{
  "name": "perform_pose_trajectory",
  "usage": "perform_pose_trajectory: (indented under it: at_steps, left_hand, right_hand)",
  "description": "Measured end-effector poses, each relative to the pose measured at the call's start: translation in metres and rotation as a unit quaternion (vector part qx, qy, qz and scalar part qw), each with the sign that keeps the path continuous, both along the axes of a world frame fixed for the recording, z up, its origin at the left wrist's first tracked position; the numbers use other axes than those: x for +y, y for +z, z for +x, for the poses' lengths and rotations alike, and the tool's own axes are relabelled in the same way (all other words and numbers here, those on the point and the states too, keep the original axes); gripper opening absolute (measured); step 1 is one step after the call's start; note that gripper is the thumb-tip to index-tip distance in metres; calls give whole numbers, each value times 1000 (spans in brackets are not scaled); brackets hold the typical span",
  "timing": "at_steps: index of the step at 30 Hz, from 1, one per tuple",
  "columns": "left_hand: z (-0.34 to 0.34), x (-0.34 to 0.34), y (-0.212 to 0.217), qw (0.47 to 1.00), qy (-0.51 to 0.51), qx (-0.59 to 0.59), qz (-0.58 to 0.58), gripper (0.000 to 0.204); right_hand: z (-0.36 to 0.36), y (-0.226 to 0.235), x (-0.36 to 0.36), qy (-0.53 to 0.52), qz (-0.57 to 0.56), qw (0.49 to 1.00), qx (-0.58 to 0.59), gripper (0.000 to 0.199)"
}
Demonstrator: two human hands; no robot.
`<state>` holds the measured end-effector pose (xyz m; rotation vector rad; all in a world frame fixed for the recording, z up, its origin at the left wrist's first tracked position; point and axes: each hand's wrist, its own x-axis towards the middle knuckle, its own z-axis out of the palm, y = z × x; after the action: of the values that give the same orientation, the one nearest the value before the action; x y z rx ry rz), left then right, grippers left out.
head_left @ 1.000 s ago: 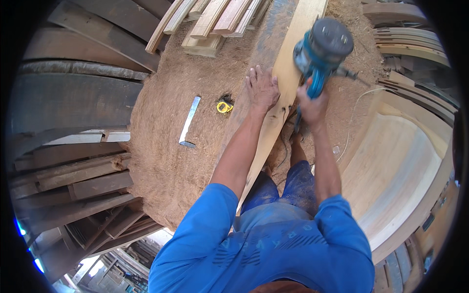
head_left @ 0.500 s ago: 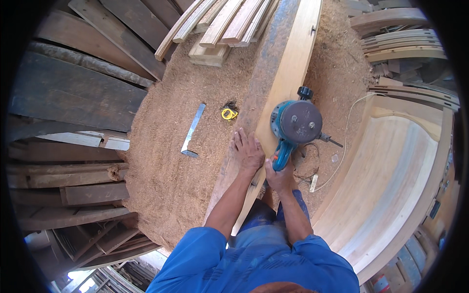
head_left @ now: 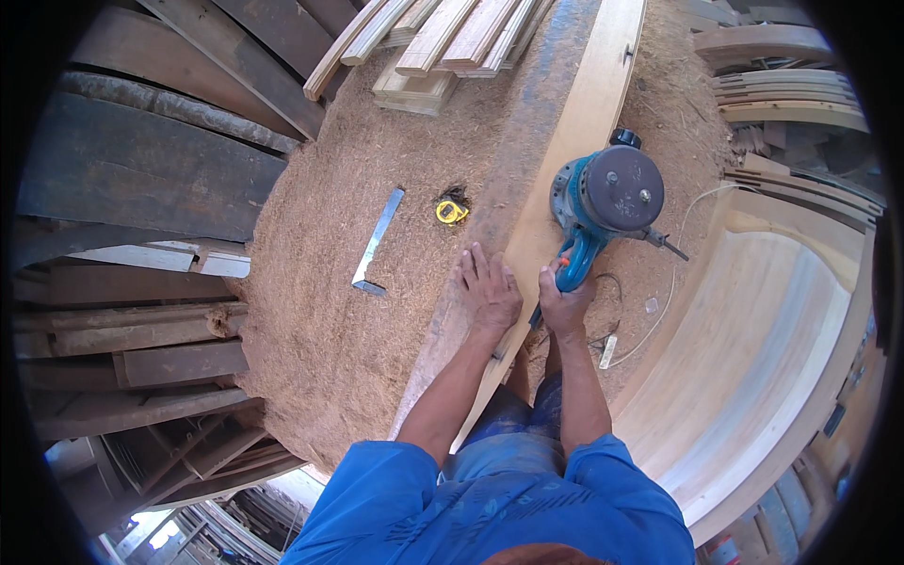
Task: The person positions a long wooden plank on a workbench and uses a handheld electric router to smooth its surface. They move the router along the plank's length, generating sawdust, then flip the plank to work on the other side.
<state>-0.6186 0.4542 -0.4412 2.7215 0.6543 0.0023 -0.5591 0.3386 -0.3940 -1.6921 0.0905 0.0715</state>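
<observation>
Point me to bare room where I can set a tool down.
Widest patch: the sawdust between the metal square and the dark boards at left. More lies below the square. Crowded: the pale board, with the left hand at its edge and the right hand gripping the teal power tool; also the top, where timber pieces are stacked.

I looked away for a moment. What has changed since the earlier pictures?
The router came nearer along the pale plank, then, in the last half second, moved slightly away again. The right hand still grips it; the left hand stays spread at the plank's edge. The tape measure and metal square lie unmoved.
</observation>
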Motion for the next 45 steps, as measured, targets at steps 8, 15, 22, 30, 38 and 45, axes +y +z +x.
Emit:
perform_pose_trajectory:
  at_steps: [8,15,22,30,38,45]
  left_hand:
    - [-1,0,-1,1000,1,-5,-1,42]
    - [-1,-1,0,1000,4,5,-9,43]
    - [-3,1,0,1000,-8,25,-3,44]
    - [6,3,17,991,3,119,-63,53]
    - [-1,3,-3,997,-16,75,-2,49]
    - [-2,5,-1,999,10,5,-31,64]
  right_hand:
    - [22,1,-2,8,-5,1000,-24,27]
    - [61,-4,0,-31,-17,999,-13,29]
    - [160,-6,-4,-31,9,999,-17,25]
    - [278,-15,-16,-64,-40,996,-55,42]
    - [145,2,-26,11,-73,997,-10,38]
    - [-76,37,-22,66,-23,996,57,20]
